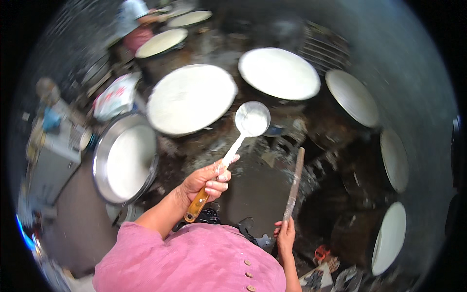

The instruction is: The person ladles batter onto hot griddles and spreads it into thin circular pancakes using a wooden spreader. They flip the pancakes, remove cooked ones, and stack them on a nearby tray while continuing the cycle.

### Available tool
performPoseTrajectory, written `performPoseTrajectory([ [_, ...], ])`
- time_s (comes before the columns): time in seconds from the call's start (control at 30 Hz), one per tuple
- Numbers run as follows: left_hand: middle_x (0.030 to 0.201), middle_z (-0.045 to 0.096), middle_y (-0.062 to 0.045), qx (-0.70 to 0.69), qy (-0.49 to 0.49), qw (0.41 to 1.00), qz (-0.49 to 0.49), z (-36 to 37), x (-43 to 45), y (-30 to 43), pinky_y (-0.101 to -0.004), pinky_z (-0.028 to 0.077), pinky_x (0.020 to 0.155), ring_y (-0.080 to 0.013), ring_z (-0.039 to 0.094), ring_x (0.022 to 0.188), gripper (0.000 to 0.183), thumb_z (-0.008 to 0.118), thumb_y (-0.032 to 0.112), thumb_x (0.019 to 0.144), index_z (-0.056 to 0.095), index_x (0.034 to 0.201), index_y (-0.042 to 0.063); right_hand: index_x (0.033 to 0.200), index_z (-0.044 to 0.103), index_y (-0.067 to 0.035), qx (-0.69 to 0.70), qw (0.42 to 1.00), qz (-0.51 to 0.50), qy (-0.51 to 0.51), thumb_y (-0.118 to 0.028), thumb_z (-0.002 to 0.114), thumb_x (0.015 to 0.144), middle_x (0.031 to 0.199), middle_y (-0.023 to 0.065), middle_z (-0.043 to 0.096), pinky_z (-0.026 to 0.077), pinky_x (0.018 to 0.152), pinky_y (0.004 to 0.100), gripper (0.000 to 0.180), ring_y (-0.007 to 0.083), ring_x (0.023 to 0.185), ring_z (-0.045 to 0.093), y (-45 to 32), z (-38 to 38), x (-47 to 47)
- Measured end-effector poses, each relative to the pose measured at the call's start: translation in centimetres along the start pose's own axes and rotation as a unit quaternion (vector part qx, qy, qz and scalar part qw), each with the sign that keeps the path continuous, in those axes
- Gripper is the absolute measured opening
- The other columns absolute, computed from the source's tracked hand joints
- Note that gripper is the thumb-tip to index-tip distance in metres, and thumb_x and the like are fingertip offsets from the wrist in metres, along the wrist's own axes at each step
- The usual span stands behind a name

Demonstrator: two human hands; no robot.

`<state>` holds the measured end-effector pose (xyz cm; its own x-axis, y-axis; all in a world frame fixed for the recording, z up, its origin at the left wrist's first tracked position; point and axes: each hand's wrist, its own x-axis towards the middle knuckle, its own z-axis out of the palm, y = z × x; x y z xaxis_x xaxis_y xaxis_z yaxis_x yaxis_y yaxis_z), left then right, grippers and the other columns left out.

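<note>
My left hand (206, 182) grips a ladle (252, 119) by its orange-brown handle. The ladle's round bowl, coated in white or holding something white, is in front of a dark work area. My right hand (285, 233) holds the lower end of a long, thin stick (294, 179), which points away from me. Beyond the ladle are two wide white discs, one at left (191, 98) and one at right (279, 73); I cannot tell whether they are lids or coated pans. A deep metal basin (99, 164) of white liquid (131, 160) stands left of my left hand.
More round discs (352, 98) curve along the right wall. A wire grate (324, 47) leans behind them. A printed plastic bag (116, 96) lies beyond the basin. Red-handled scissors (321, 252) lie at lower right. Another person (135, 22) stands at the far left near similar discs.
</note>
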<state>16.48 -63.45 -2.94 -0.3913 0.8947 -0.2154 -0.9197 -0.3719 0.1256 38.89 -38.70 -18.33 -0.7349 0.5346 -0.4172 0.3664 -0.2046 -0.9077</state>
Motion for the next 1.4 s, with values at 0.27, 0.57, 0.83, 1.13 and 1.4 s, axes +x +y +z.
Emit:
performPoseTrajectory([
  [0.27,0.077,0.042,0.000,0.084,0.109,0.943,0.304,-3.6,-13.7,5.7,-0.0133,0.029,0.041,-0.0015,0.033,0.051,0.027,0.047,0.016,0.098,0.043,0.124,0.014,0.142,0.037,-0.017,-0.271,0.930,-0.234,-0.081,-0.010,0.042,0.099,0.073,0.0027,0.059,0.042,0.048,0.0230,0.044,0.0069,0.053,0.047,-7.9,6.7,1.3],
  [0.57,0.071,0.042,0.002,0.088,0.424,0.821,0.371,-15.9,-26.8,5.2,-0.0146,0.029,0.039,-0.0006,0.036,0.049,0.015,0.058,0.012,0.092,0.043,0.090,0.013,0.130,0.050,-0.018,-0.614,0.539,-0.465,-0.342,0.000,0.048,0.082,0.083,0.0166,0.062,0.050,0.064,0.0442,0.052,0.0324,0.077,0.064,-14.8,31.3,-0.1],
  [0.83,0.068,0.040,0.002,0.061,0.499,0.795,0.341,-22.8,-30.9,5.8,-0.0184,0.031,0.038,-0.0034,0.036,0.049,0.013,0.053,0.007,0.091,0.042,0.093,0.012,0.125,0.054,-0.019,-0.557,0.552,-0.312,-0.536,-0.010,0.046,0.086,0.092,0.0234,0.064,0.050,0.075,0.0487,0.041,0.0412,0.088,0.061,-12.3,44.1,-0.1],
  [1.13,0.063,0.038,0.003,-0.238,0.170,0.922,0.256,-28.5,-28.4,5.9,-0.0166,0.030,0.037,-0.0034,0.037,0.047,0.012,0.051,0.012,0.094,0.039,0.092,0.009,0.132,0.051,-0.011,-0.546,0.657,-0.227,-0.468,-0.006,0.046,0.094,0.083,0.0108,0.066,0.050,0.063,0.0289,0.039,0.0139,0.063,0.062,-5.3,42.9,1.6],
  [1.4,0.072,0.038,0.002,-0.296,-0.011,0.890,0.345,-19.1,-30.3,10.2,-0.0134,0.030,0.038,-0.0010,0.034,0.049,0.021,0.046,0.015,0.098,0.044,0.111,-0.002,0.140,0.042,-0.018,-0.449,0.682,-0.318,-0.482,-0.006,0.049,0.094,0.075,0.0065,0.061,0.050,0.070,0.0262,0.048,0.0084,0.068,0.057,-7.4,41.1,-2.9],
])
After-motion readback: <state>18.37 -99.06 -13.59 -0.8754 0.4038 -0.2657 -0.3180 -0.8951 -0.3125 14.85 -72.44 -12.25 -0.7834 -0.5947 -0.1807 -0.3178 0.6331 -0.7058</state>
